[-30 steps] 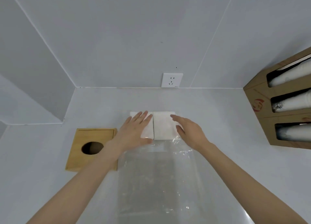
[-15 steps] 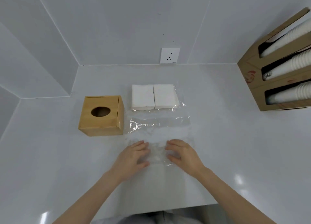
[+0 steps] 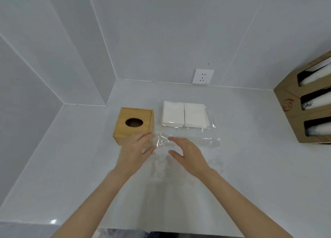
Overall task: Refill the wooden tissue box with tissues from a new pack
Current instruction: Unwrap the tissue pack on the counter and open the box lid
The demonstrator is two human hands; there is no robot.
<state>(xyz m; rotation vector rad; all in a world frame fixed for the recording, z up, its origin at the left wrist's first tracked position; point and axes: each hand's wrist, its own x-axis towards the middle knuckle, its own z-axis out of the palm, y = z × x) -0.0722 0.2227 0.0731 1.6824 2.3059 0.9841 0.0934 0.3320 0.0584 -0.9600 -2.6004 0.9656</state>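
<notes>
Both hands are working the empty clear wrapper (image 3: 180, 142) in the middle of the frame. My left hand (image 3: 136, 151) has a pinching grip on a crumpled bit of the film near its left end, thumb against fingertips. My right hand (image 3: 188, 154) is spread and curved just beside it, and I can't tell if it's actually touching the plastic.

Tissues (image 3: 185, 117) are already out: two white stacks side by side just above centre, with the far edge of the film running right up to them. I can't tell if it's tucked underneath. The wooden tissue box (image 3: 133, 124) sits immediately left of them, oval hole up, looks closed, apparently empty.

My read is the step in hand is clearing the wrapper away. To do it well I'd gather the film inward from both sides and lift gently, since it may cling or drag the stacks and mess up the folds. Then park it on a bare patch of the surface (image 3: 71, 166) and open the box.
</notes>
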